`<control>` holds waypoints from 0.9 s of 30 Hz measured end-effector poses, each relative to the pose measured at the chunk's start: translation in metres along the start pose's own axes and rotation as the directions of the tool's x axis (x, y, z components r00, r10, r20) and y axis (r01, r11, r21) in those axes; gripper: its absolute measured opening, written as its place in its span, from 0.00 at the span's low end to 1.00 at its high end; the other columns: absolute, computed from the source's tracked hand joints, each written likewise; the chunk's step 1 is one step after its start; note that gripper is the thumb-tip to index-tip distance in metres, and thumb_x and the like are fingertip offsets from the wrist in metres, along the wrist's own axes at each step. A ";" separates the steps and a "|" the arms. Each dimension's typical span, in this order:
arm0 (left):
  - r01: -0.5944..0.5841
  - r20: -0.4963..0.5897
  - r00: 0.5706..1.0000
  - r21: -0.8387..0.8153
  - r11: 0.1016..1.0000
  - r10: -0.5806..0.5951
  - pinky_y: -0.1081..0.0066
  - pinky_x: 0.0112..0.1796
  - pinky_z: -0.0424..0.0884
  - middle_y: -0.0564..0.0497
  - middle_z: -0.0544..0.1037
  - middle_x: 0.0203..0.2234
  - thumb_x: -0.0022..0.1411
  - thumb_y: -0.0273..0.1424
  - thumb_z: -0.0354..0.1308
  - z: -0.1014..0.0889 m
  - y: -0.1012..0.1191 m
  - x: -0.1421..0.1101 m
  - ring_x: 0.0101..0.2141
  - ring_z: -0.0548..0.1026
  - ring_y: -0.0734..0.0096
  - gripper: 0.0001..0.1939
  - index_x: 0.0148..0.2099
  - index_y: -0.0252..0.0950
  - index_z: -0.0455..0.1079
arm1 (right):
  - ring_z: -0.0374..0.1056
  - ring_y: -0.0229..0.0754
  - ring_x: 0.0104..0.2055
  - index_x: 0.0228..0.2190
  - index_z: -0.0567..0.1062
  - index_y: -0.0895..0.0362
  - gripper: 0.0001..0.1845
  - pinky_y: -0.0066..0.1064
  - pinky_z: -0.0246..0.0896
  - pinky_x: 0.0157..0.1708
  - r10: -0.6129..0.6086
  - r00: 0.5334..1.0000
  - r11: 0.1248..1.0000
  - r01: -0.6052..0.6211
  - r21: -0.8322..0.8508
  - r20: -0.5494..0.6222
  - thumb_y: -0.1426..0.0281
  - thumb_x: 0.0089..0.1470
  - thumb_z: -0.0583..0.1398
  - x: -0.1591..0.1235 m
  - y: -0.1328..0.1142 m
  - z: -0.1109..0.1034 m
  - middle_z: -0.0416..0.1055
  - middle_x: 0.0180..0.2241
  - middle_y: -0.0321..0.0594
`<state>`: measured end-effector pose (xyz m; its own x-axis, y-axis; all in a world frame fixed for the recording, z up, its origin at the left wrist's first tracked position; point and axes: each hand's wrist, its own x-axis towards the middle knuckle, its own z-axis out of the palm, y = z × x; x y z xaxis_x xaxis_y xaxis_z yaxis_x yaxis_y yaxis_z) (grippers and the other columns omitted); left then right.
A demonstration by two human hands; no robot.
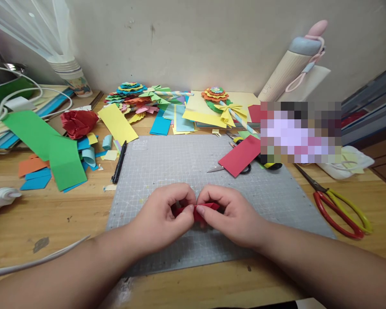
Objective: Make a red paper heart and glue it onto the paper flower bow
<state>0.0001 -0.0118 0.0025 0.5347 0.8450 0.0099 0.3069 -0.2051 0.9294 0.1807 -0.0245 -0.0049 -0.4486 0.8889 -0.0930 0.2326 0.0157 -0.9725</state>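
Over the grey cutting mat (167,163), a small folded piece of red paper (209,207) is pinched between both my hands. My left hand (170,210) grips its left end, thumb in front and fingers curled behind. On its right end, my right hand (231,214) holds it the same way, and the two thumb tips nearly meet in the middle. The fingers cover much of the paper. Behind my right hand a flat red paper strip (239,155) lies over a pair of scissors (216,170) on the mat.
Red-and-yellow scissors (339,210) lie right of the mat, a black pen (119,163) at its left edge. Green paper (66,161), a crumpled red paper flower (79,123) and scraps are left. Paper flowers (215,94) line the wall; a bottle (289,64) stands back right. A glue gun (0,199) is far left.
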 end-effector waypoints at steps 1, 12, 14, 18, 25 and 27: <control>0.000 0.007 1.000 0.015 1.000 0.000 0.75 0.25 0.59 0.58 0.65 0.19 0.55 0.25 0.50 0.000 0.000 0.000 0.23 0.63 0.77 0.06 0.25 0.36 0.61 | 0.60 0.34 0.24 0.24 0.66 0.56 0.06 0.28 0.55 0.24 -0.003 1.000 1.000 0.003 -0.010 -0.001 0.72 0.52 0.56 0.000 0.000 0.000 0.65 0.21 0.33; -0.066 0.010 0.998 0.088 0.994 0.066 0.76 0.23 0.55 0.59 0.59 0.17 0.49 0.23 0.49 0.000 0.003 -0.001 0.21 0.58 0.79 0.07 0.22 0.36 0.57 | 0.54 0.31 0.23 0.20 0.65 0.57 0.08 0.25 0.51 0.23 -0.150 0.988 0.988 0.150 -0.038 -0.023 0.75 0.49 0.57 -0.001 0.002 0.002 0.60 0.19 0.30; -0.038 -0.016 0.999 0.103 0.994 0.040 0.75 0.23 0.55 0.59 0.58 0.17 0.48 0.24 0.48 -0.001 0.005 0.000 0.21 0.57 0.78 0.06 0.22 0.37 0.56 | 0.54 0.32 0.23 0.20 0.65 0.57 0.08 0.26 0.51 0.23 -0.152 0.986 0.988 0.150 -0.040 -0.065 0.75 0.49 0.56 -0.001 0.002 0.000 0.60 0.20 0.30; 0.007 -0.067 0.998 0.119 0.993 0.001 0.74 0.24 0.55 0.59 0.58 0.17 0.48 0.25 0.48 -0.005 0.005 0.000 0.22 0.57 0.77 0.06 0.22 0.38 0.55 | 0.56 0.33 0.22 0.20 0.65 0.56 0.09 0.27 0.52 0.22 -0.164 0.978 0.987 0.161 -0.026 -0.130 0.75 0.49 0.56 -0.003 0.001 -0.004 0.62 0.19 0.31; 0.058 -0.230 0.970 -0.076 0.995 -0.074 0.73 0.27 0.60 0.57 0.65 0.22 0.56 0.29 0.50 -0.008 -0.003 0.001 0.25 0.63 0.74 0.04 0.29 0.38 0.62 | 0.62 0.35 0.23 0.21 0.66 0.55 0.10 0.29 0.58 0.25 -0.163 0.959 0.977 0.190 0.099 -0.233 0.76 0.52 0.56 -0.001 0.003 -0.007 0.66 0.20 0.31; 0.031 -0.154 0.987 -0.138 0.990 -0.053 0.72 0.30 0.64 0.56 0.69 0.27 0.57 0.32 0.53 -0.006 -0.003 0.001 0.28 0.67 0.73 0.03 0.35 0.38 0.65 | 0.64 0.36 0.25 0.24 0.68 0.55 0.08 0.30 0.60 0.26 -0.170 0.971 0.974 0.192 0.122 -0.166 0.74 0.54 0.56 0.000 0.005 -0.005 0.67 0.23 0.33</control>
<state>-0.0050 -0.0075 0.0019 0.3904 0.9205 0.0176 0.2119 -0.1084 0.9713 0.1860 -0.0218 -0.0084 -0.3318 0.9368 0.1109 0.0356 0.1299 -0.9909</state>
